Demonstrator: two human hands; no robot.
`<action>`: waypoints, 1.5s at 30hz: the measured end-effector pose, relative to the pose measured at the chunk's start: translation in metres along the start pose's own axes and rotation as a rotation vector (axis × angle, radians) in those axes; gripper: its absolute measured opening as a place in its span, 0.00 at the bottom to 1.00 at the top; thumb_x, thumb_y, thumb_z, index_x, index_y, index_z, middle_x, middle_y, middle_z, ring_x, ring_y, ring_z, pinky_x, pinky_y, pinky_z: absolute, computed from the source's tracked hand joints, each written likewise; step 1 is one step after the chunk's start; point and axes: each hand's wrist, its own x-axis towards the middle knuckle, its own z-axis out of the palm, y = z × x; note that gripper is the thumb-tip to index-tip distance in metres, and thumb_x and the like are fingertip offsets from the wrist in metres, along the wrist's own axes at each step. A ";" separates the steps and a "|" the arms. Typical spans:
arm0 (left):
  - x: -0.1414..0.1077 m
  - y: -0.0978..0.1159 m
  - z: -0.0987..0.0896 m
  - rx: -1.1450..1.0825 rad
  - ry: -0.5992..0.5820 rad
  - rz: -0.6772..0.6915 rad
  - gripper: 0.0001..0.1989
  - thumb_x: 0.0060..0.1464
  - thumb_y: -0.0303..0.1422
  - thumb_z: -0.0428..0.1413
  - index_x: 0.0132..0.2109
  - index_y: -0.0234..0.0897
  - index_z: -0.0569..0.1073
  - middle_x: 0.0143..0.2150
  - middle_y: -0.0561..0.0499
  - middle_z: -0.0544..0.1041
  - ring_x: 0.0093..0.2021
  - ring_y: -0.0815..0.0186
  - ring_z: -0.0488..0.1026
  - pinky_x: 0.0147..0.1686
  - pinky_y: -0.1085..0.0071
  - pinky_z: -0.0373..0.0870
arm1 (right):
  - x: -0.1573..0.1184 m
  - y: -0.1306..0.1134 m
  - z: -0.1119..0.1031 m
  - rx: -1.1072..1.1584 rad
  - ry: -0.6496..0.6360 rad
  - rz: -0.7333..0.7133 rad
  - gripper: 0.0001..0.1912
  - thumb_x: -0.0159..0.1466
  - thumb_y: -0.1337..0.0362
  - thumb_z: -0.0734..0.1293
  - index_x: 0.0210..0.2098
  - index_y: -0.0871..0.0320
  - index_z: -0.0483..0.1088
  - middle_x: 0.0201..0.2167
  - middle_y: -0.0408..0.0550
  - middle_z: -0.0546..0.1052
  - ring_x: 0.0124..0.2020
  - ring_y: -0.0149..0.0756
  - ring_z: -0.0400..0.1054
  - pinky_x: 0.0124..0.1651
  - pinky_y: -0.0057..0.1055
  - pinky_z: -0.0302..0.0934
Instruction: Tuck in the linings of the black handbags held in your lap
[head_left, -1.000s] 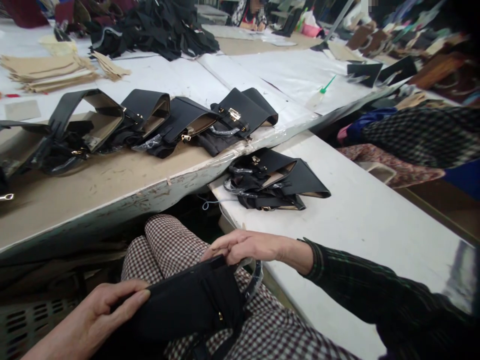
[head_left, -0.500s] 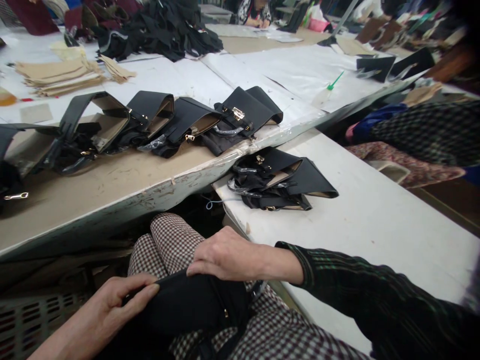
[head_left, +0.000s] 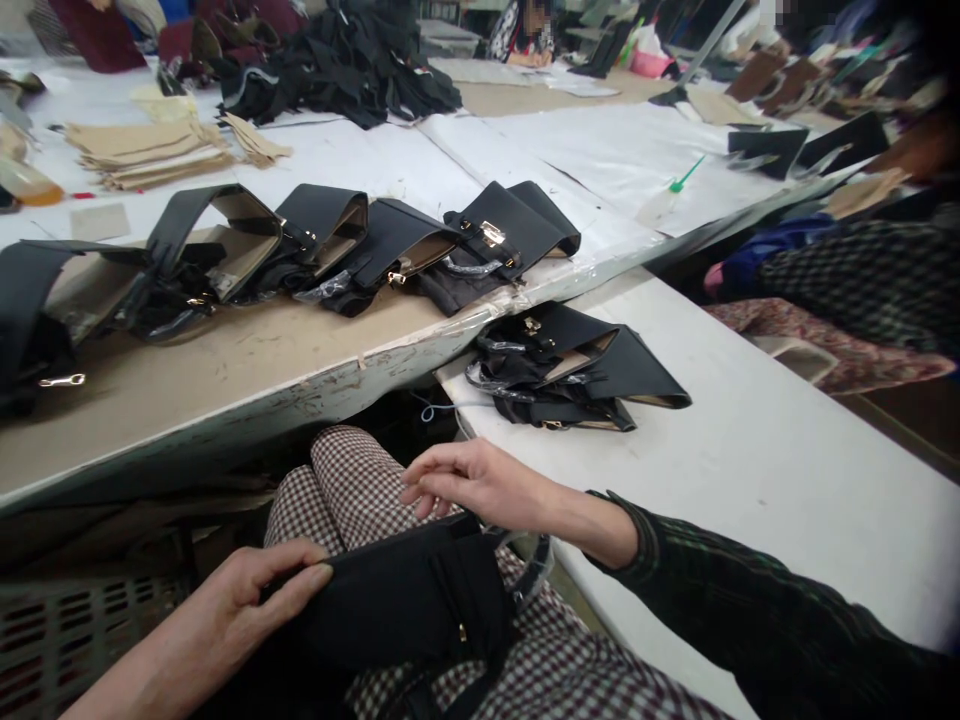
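Observation:
A black handbag (head_left: pixel 390 610) lies across my lap on checked cloth, with a small gold zip pull on its side and a plastic-wrapped handle at its right end. My left hand (head_left: pixel 255 600) pinches the bag's upper edge at the left between thumb and fingers. Just above the bag's right part hovers my right hand (head_left: pixel 480 485), its fingers loosely bent and apart, holding nothing. Beyond it, a pair of black bag pieces (head_left: pixel 570 365) with gold fittings and wrapped handles rests on the white side table (head_left: pixel 750 480).
Several unfinished black bags (head_left: pixel 390 245) stand in a row along the long table (head_left: pixel 225 370). Behind them are stacked beige pieces (head_left: pixel 150 150) and a heap of black parts (head_left: pixel 345 70). A person in a checked garment (head_left: pixel 870 270) sits at right. A plastic crate (head_left: pixel 82 630) is at lower left.
My right hand has let go of the bag's upper edge and lifted slightly up and right, its fingers loosening. My left hand keeps its pinch. The view has shifted slightly.

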 end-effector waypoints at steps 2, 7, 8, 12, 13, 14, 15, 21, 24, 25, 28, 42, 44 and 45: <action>0.001 0.005 -0.001 -0.090 -0.021 0.003 0.17 0.63 0.48 0.50 0.50 0.46 0.76 0.41 0.57 0.79 0.43 0.64 0.74 0.41 0.78 0.68 | -0.007 -0.010 0.006 -0.030 -0.040 -0.023 0.15 0.72 0.60 0.58 0.52 0.60 0.69 0.45 0.52 0.79 0.43 0.35 0.75 0.46 0.31 0.67; -0.001 0.009 -0.006 -0.109 -0.037 0.066 0.17 0.63 0.46 0.50 0.48 0.42 0.78 0.42 0.54 0.80 0.43 0.63 0.74 0.43 0.75 0.67 | -0.021 -0.012 0.017 -0.349 -0.074 -0.029 0.15 0.71 0.55 0.61 0.44 0.56 0.75 0.37 0.43 0.79 0.38 0.32 0.71 0.41 0.26 0.61; -0.001 0.011 -0.007 -0.063 -0.042 0.084 0.18 0.64 0.45 0.49 0.45 0.41 0.79 0.40 0.54 0.79 0.41 0.64 0.73 0.41 0.76 0.67 | -0.021 -0.009 0.017 -0.361 -0.090 -0.012 0.15 0.69 0.54 0.63 0.40 0.57 0.76 0.33 0.42 0.78 0.35 0.31 0.70 0.37 0.25 0.60; 0.001 0.035 -0.008 0.089 -0.056 0.148 0.19 0.66 0.44 0.46 0.38 0.39 0.77 0.33 0.55 0.76 0.33 0.67 0.69 0.34 0.77 0.63 | -0.018 0.002 0.017 -0.295 -0.131 0.016 0.16 0.68 0.53 0.65 0.35 0.60 0.76 0.27 0.40 0.73 0.29 0.28 0.66 0.31 0.23 0.56; 0.003 0.043 -0.006 0.117 -0.059 0.172 0.19 0.66 0.43 0.45 0.36 0.39 0.75 0.32 0.56 0.74 0.32 0.68 0.68 0.32 0.77 0.62 | -0.018 0.003 0.017 -0.284 -0.143 0.004 0.16 0.68 0.54 0.64 0.35 0.60 0.76 0.27 0.39 0.73 0.29 0.28 0.65 0.31 0.23 0.56; 0.005 0.052 -0.003 0.145 -0.062 0.197 0.19 0.67 0.42 0.44 0.35 0.39 0.73 0.30 0.56 0.72 0.31 0.69 0.66 0.31 0.77 0.60 | -0.017 0.003 0.018 -0.282 -0.151 -0.015 0.16 0.69 0.54 0.64 0.36 0.60 0.76 0.28 0.40 0.73 0.30 0.28 0.65 0.32 0.23 0.56; 0.007 0.059 -0.001 0.175 -0.063 0.225 0.19 0.67 0.40 0.44 0.33 0.38 0.71 0.29 0.57 0.69 0.29 0.70 0.64 0.30 0.77 0.59 | -0.017 0.002 0.018 -0.285 -0.161 -0.034 0.15 0.69 0.54 0.64 0.37 0.60 0.76 0.28 0.40 0.73 0.30 0.28 0.65 0.33 0.23 0.56; 0.009 0.059 -0.004 0.287 -0.074 0.236 0.18 0.66 0.37 0.45 0.27 0.38 0.66 0.24 0.58 0.62 0.25 0.71 0.59 0.26 0.77 0.55 | -0.024 0.000 0.020 -0.313 -0.143 -0.031 0.18 0.70 0.53 0.62 0.36 0.60 0.76 0.27 0.40 0.72 0.29 0.28 0.64 0.33 0.24 0.55; -0.005 0.040 -0.016 0.219 -0.047 0.153 0.19 0.66 0.39 0.45 0.32 0.38 0.74 0.28 0.56 0.71 0.28 0.69 0.66 0.29 0.77 0.59 | -0.024 0.002 0.020 -0.267 -0.143 -0.005 0.19 0.70 0.53 0.62 0.33 0.60 0.74 0.25 0.40 0.69 0.28 0.27 0.61 0.31 0.24 0.53; -0.011 0.035 -0.019 0.183 -0.037 0.138 0.20 0.66 0.40 0.45 0.33 0.37 0.76 0.29 0.55 0.74 0.30 0.68 0.68 0.30 0.77 0.61 | -0.023 0.003 0.020 -0.251 -0.151 -0.004 0.19 0.69 0.53 0.62 0.31 0.60 0.73 0.25 0.39 0.68 0.28 0.27 0.60 0.31 0.24 0.52; -0.026 0.022 -0.023 0.061 -0.013 0.092 0.20 0.65 0.43 0.45 0.41 0.39 0.79 0.36 0.54 0.79 0.36 0.64 0.74 0.37 0.76 0.66 | -0.018 0.003 0.017 -0.208 -0.192 0.013 0.20 0.69 0.53 0.62 0.27 0.60 0.68 0.23 0.38 0.63 0.26 0.27 0.56 0.29 0.26 0.50; -0.047 0.017 -0.011 -0.063 0.136 -0.013 0.13 0.62 0.37 0.51 0.46 0.38 0.79 0.42 0.53 0.81 0.44 0.60 0.76 0.44 0.70 0.69 | 0.080 -0.054 0.041 -0.685 -0.616 -0.285 0.33 0.61 0.46 0.69 0.60 0.57 0.65 0.54 0.53 0.73 0.50 0.44 0.68 0.48 0.32 0.59; -0.045 0.020 -0.013 -0.033 0.177 0.023 0.11 0.60 0.33 0.53 0.44 0.38 0.79 0.44 0.52 0.81 0.46 0.59 0.75 0.47 0.69 0.68 | 0.102 -0.054 0.070 -0.782 -0.728 -0.378 0.37 0.60 0.48 0.71 0.62 0.58 0.62 0.55 0.55 0.72 0.51 0.46 0.68 0.48 0.32 0.60; -0.046 0.019 -0.013 -0.032 0.189 0.029 0.12 0.59 0.32 0.53 0.44 0.37 0.79 0.45 0.52 0.81 0.47 0.58 0.75 0.48 0.69 0.68 | 0.110 -0.052 0.082 -0.826 -0.768 -0.395 0.35 0.60 0.49 0.72 0.61 0.60 0.64 0.53 0.56 0.74 0.49 0.46 0.69 0.45 0.32 0.60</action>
